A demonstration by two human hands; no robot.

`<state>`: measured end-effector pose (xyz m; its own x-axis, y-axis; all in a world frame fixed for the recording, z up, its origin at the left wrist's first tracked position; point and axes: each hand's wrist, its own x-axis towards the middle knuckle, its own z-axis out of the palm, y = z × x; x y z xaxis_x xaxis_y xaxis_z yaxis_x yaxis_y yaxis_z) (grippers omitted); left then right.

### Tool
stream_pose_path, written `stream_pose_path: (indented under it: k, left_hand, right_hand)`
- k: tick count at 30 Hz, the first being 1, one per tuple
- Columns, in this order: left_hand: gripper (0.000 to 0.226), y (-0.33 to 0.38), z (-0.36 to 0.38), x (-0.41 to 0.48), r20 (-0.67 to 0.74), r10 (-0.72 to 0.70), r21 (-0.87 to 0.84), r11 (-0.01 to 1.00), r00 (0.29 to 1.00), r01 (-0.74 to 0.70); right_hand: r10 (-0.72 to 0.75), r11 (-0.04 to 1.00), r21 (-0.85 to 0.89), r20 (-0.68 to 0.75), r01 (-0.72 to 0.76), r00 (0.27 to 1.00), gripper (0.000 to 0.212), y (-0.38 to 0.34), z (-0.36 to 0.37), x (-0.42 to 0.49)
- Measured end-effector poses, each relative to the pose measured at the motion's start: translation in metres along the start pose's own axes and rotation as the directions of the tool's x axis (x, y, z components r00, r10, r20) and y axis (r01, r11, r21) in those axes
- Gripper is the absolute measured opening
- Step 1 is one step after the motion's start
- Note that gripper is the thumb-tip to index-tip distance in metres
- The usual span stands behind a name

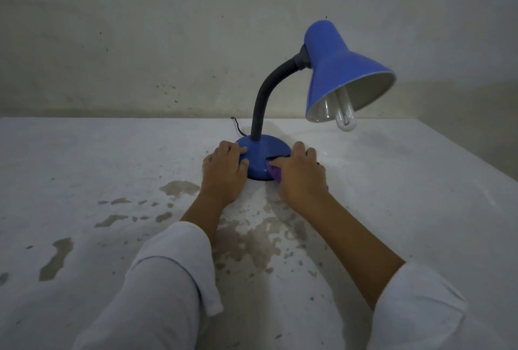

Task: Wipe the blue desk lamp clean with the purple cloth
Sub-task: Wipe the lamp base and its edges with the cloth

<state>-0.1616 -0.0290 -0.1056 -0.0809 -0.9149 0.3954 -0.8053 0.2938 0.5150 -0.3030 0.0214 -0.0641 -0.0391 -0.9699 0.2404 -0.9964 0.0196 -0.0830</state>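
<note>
The blue desk lamp [263, 153] stands upright on a white table, with a round blue base, a black bendy neck and a blue shade tilted to the right. A white bulb shows under the shade. My left hand [224, 173] grips the left side of the base, thumb and fingers curled on it. My right hand [300, 173] holds the purple cloth [273, 171] against the front right of the base. Only a small fold of the cloth shows under my fingers.
The white table [392, 181] has worn, stained patches in front of the lamp. A black cord [238, 126] runs off behind the base. A pale wall rises just behind the table's far edge.
</note>
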Motion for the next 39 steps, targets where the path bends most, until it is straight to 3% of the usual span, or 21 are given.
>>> stream_pose_path:
  k: [5,8,11,14,20,24,28,31,34,39]
  left_hand:
    - [0.035,0.001,0.0,0.001,0.009,-0.006,-0.006,1.0,1.0,0.006]
    - [0.035,0.002,0.0,0.002,0.006,-0.011,0.005,1.0,1.0,0.011]
    - [0.036,0.001,0.001,0.002,0.001,-0.008,0.011,1.0,1.0,0.008]
    - [0.036,0.001,0.001,0.002,0.009,-0.012,0.01,1.0,1.0,0.012]
    - [0.036,0.0,0.0,0.001,0.0,-0.006,0.005,1.0,1.0,0.006]
    - [0.035,0.002,0.001,0.001,-0.003,-0.009,0.007,1.0,1.0,0.009]
    - [0.034,0.0,0.003,0.001,-0.009,-0.005,0.024,1.0,1.0,0.005]
    - [0.034,-0.001,0.003,0.002,-0.016,-0.002,0.046,0.999,1.0,0.003]
    - [0.035,-0.001,0.004,0.003,-0.014,0.001,0.043,0.999,1.0,0.0]
    - [0.036,0.0,0.003,0.003,-0.002,0.0,0.049,0.999,1.0,0.001]
  right_hand:
    - [0.127,0.979,0.158,0.003,-0.126,0.992,0.041,0.022,-0.013,0.011]
    - [0.088,0.96,0.266,-0.007,-0.083,0.996,0.053,0.013,-0.011,0.022]
    - [0.03,0.972,0.233,0.046,-0.04,0.998,0.055,0.001,-0.002,0.032]
    - [0.135,0.935,0.32,0.081,-0.154,0.987,0.058,0.003,0.001,0.033]
    - [0.088,0.953,0.287,0.031,-0.094,0.996,0.056,0.012,0.004,0.001]
    - [0.118,0.916,0.378,0.068,-0.135,0.991,0.037,0.022,-0.012,0.001]
    - [-0.012,0.959,0.283,-0.05,0.026,0.999,0.051,0.006,-0.015,0.023]
    - [-0.204,0.974,0.102,0.018,0.201,0.979,0.05,-0.01,-0.003,0.04]
    - [-0.196,0.979,0.07,0.09,0.19,0.977,0.057,-0.006,0.003,0.056]
    - [-0.157,0.98,0.14,0.081,0.144,0.984,0.059,-0.001,0.008,0.062]
